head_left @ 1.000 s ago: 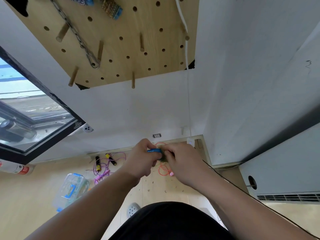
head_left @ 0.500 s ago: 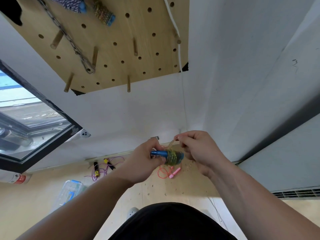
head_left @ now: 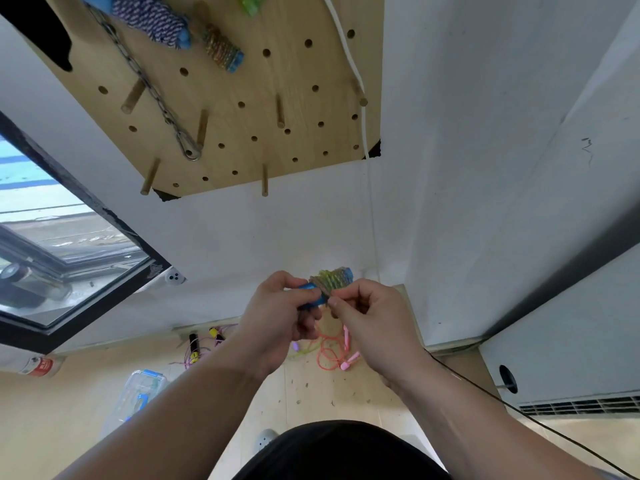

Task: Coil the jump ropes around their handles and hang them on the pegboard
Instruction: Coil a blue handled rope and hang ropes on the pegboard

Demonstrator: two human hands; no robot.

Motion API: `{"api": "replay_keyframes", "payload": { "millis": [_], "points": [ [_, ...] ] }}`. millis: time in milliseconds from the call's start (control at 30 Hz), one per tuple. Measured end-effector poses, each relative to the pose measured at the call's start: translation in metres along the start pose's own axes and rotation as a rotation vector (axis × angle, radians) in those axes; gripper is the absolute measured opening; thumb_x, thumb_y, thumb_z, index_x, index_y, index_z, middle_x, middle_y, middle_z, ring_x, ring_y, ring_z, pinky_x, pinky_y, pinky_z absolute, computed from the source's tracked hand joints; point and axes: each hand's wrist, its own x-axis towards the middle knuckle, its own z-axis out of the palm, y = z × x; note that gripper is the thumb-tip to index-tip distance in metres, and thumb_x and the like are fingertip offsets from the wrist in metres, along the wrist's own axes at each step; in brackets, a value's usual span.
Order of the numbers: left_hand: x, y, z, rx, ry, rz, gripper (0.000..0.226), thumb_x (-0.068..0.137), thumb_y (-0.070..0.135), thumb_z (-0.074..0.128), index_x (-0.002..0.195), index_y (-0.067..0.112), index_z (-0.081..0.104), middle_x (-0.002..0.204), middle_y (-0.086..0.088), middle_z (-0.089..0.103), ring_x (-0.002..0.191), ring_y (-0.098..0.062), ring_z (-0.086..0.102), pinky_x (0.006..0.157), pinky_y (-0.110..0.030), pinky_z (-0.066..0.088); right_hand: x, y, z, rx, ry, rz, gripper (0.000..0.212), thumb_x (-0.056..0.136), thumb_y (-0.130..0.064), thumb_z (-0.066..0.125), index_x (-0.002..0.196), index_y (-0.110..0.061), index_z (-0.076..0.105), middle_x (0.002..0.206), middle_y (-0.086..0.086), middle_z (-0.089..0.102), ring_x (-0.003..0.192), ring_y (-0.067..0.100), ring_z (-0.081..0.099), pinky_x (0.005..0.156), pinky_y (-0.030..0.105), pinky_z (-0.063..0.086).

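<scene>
The left hand [head_left: 277, 313] and right hand [head_left: 370, 327] meet mid-frame, both gripping the coiled jump rope [head_left: 332, 282] between them. Above and behind them the pegboard [head_left: 242, 81] hangs on the wall. Two wound ropes [head_left: 152, 24] hang side by side near its top, a chain [head_left: 152, 95] runs down its left part, and a cord [head_left: 360, 98] drops along its right edge. A window [head_left: 69, 254] lies left. Below the hands, loose ropes [head_left: 329, 351] lie on the floor [head_left: 52, 410], with a box [head_left: 138, 396] further left
</scene>
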Motion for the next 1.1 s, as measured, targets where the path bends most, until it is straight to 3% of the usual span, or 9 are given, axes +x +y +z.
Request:
{"api": "replay_keyframes", "payload": {
  "millis": [167,267,400,533,633,733,833,967,1100],
  "points": [
    [-0.007,0.010,0.009,-0.232,-0.047,-0.055,0.007,0.095,-0.003,0.059,0.101,0.000,0.057,0.063,-0.019,0.059,0.045,-0.019,0.054,0.045,-0.028,0.050,-0.006,0.005,-0.004,0.073,0.011,-0.062,0.017,0.095,-0.014,0.068,0.081,-0.025,0.068,0.079,0.007,0.069,0.079,0.035,0.065,0.071,0.054,0.054],
    [-0.011,0.010,0.012,-0.308,-0.087,-0.059,0.011,0.098,0.000,0.055,0.108,-0.004,0.058,0.068,-0.020,0.059,0.045,-0.018,0.055,0.046,-0.029,0.052,-0.006,0.010,-0.012,0.128,-0.011,-0.074,0.010,0.094,-0.009,0.068,0.086,-0.015,0.071,0.079,0.002,0.073,0.078,0.019,0.069,0.075,0.039,0.056],
    [-0.018,0.011,0.016,-0.418,-0.161,-0.041,0.017,0.100,0.003,0.051,0.113,-0.005,0.059,0.071,-0.017,0.059,0.048,-0.014,0.053,0.049,-0.027,0.053,-0.003,0.014,-0.021,0.244,-0.087,-0.061,0.004,0.093,-0.003,0.067,0.091,-0.005,0.071,0.079,0.009,0.074,0.069,0.021,0.062,0.062,0.025,0.051],
    [-0.027,0.013,0.016,-0.437,-0.274,-0.074,0.018,0.094,0.010,0.054,0.107,0.001,0.061,0.068,-0.013,0.054,0.043,-0.010,0.044,0.043,-0.023,0.046,0.003,0.016,-0.032,0.326,-0.189,-0.072,0.005,0.091,0.003,0.067,0.089,0.000,0.068,0.076,0.012,0.072,0.063,0.020,0.057,0.061,0.028,0.051],
    [-0.032,0.014,0.012,-0.416,-0.378,-0.124,0.018,0.088,0.014,0.056,0.098,0.003,0.065,0.065,-0.010,0.047,0.039,-0.007,0.035,0.038,-0.021,0.037,0.008,0.021,-0.042,0.340,-0.345,-0.052,0.011,0.086,-0.004,0.073,0.096,0.001,0.071,0.081,0.020,0.070,0.071,0.021,0.063,0.068,0.031,0.053],
    [-0.034,0.011,0.007,-0.309,-0.428,-0.166,0.012,0.084,0.011,0.058,0.093,0.005,0.064,0.062,-0.011,0.045,0.035,-0.007,0.028,0.034,-0.021,0.032,0.014,0.016,-0.059,0.212,-0.563,-0.091,0.009,0.084,-0.003,0.073,0.093,-0.007,0.074,0.078,0.017,0.063,0.072,0.025,0.060,0.070,0.036,0.052],
    [-0.036,0.008,-0.001,-0.183,-0.470,-0.194,0.008,0.083,0.006,0.058,0.091,0.008,0.060,0.060,-0.012,0.046,0.035,-0.007,0.025,0.032,-0.020,0.031,0.022,0.002,-0.074,-0.057,-0.772,-0.135,0.030,0.088,0.000,0.072,0.079,-0.028,0.075,0.075,0.005,0.067,0.074,0.017,0.063,0.072,0.034,0.051],
    [-0.040,-0.001,-0.009,0.003,-0.525,-0.205,0.010,0.091,0.000,0.062,0.095,0.009,0.061,0.058,-0.012,0.048,0.036,-0.007,0.026,0.034,-0.020,0.031,0.044,-0.008,-0.080,-0.410,-0.833,-0.121,0.014,0.088,-0.007,0.075,0.087,-0.021,0.079,0.080,0.004,0.074,0.073,0.007,0.061,0.071,0.026,0.049],
    [-0.041,-0.007,-0.008,0.184,-0.471,-0.155,0.012,0.099,-0.006,0.053,0.097,0.006,0.056,0.057,-0.010,0.052,0.035,-0.006,0.034,0.036,-0.019,0.025,0.055,-0.019,-0.070,-0.599,-0.903,-0.080,0.007,0.090,-0.012,0.075,0.089,-0.019,0.078,0.072,0.000,0.072,0.064,0.012,0.065,0.064,0.027,0.055]
  ]
}}
